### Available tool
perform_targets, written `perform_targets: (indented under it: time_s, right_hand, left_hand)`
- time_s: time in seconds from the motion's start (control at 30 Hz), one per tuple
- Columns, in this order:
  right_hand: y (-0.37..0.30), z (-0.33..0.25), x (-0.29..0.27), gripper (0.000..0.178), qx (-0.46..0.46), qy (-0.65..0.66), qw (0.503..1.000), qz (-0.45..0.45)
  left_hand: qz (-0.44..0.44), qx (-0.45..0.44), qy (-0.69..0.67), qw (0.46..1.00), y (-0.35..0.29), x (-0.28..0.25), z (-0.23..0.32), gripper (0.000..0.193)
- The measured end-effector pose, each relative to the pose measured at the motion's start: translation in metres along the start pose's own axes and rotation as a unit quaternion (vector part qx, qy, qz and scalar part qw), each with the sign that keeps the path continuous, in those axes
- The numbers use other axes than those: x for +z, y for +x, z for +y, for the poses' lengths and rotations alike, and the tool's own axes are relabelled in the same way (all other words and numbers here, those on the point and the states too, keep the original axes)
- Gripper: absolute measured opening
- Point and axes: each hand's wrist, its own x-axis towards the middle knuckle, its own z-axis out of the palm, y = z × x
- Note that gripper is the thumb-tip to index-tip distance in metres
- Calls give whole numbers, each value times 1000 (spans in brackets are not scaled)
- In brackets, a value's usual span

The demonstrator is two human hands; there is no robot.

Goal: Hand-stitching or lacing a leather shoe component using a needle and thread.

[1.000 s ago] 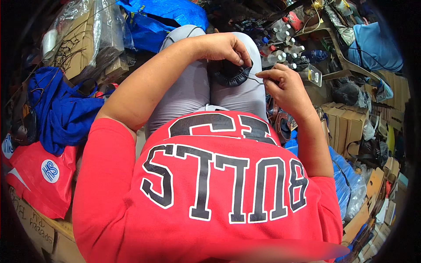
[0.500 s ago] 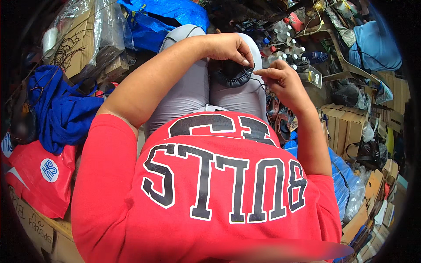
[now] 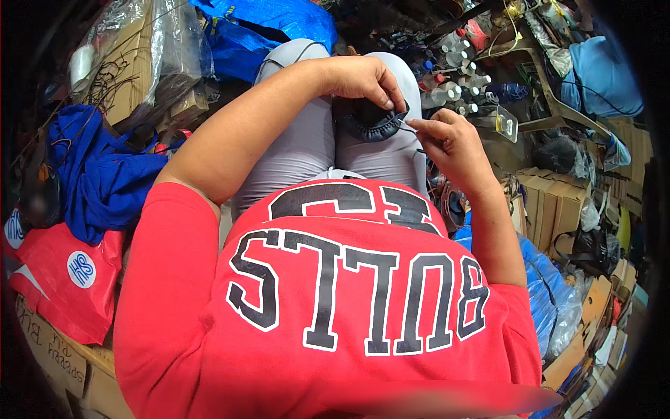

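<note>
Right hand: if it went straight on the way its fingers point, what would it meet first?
Probably the right edge of the black gathered piece, near the left hand, though depth is unclear.

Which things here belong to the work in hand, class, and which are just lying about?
In hand:
- black gathered piece, held by the left hand
- thin dark strand at its edge, near the fingertips of the right hand

Lying about, it seems:
- plastic bottles
- red bag
- dark blue cloth
- cardboard boxes
</note>
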Motion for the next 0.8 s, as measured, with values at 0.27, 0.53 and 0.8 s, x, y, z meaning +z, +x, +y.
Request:
perform_targets:
  time_s: [0.27, 0.53, 0.8]
  right_hand:
    - [3, 41, 3, 30, 94, 181, 977, -67]
    - [16, 58, 17, 24, 102, 306, 941, -104]
    - [8, 26, 28, 17, 47, 220, 973, 47]
  left_hand:
    - [-8, 33, 67, 997, 12, 2, 4, 26]
    - [6, 17, 75, 997, 8, 2, 5, 27]
    - [186, 80, 208, 957, -5, 12, 4, 32]
